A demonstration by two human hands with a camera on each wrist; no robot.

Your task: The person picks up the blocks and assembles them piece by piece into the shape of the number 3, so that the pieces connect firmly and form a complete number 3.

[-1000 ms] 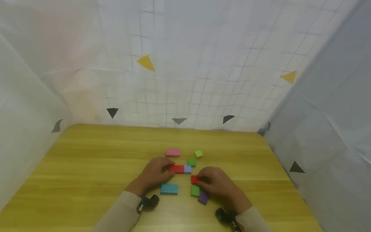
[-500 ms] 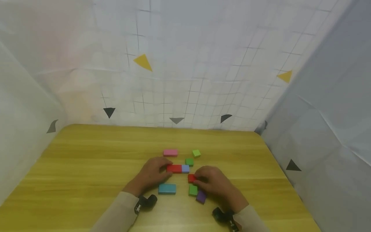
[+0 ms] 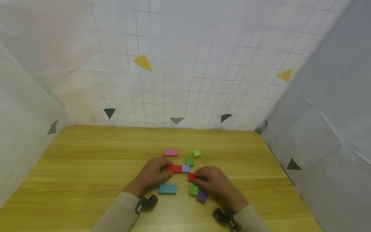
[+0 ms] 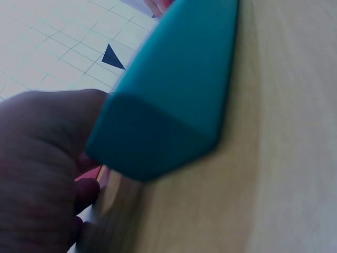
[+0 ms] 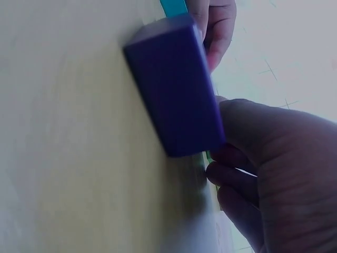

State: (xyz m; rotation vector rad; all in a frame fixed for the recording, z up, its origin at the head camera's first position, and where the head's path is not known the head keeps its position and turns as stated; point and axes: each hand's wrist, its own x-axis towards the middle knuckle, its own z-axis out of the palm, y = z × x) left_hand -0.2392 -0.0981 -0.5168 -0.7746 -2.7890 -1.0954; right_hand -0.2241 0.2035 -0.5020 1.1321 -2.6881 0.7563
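Note:
My left hand (image 3: pixel 153 170) holds the left end of a long red block (image 3: pixel 175 169) between thumb and fingers. A small light-blue block (image 3: pixel 185 168) sits flush against that block's right end. Just right of and nearer than this row, my right hand (image 3: pixel 215 181) pinches a small red block (image 3: pixel 191 177) by its right side. A green block (image 3: pixel 193 190) and a purple block (image 3: pixel 201 197) lie close below the right hand. In the left wrist view a teal block (image 4: pixel 168 79) covers much of the scene; in the right wrist view the purple block hides the pinched one.
Behind the row stand a second green block (image 3: pixel 189 162), a pink block (image 3: pixel 170 152) and a lime block (image 3: pixel 196 153). The teal block lies near the left wrist. White sheets (image 3: pixel 179 90) enclose the wooden table (image 3: pixel 101 154) at the back and sides.
The right hand has shifted the small red block slightly left and away, nearer the row. My left hand keeps its place at the long red block. The head view has turned a little.

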